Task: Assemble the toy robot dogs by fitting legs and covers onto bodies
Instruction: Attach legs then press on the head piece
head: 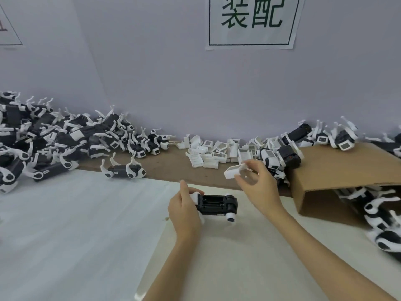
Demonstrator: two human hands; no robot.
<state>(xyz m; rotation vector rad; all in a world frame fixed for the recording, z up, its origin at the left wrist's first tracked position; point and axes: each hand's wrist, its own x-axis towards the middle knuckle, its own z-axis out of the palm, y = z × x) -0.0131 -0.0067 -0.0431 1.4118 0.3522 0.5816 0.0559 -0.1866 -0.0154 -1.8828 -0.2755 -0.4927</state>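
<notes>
Two hands, one part each, at centre frame.
Left hand (pixel 184 210) grips the black dog body (pixel 217 204) on the white sheet (pixel 76 224); right hand (pixel 258 183) pinches a white cover (pixel 235 170) just above-right.

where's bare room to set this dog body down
Free: the white sheet left of the left hand, below the finished dogs pile. Crowded: the white covers heap and cardboard box by the right hand.
</notes>
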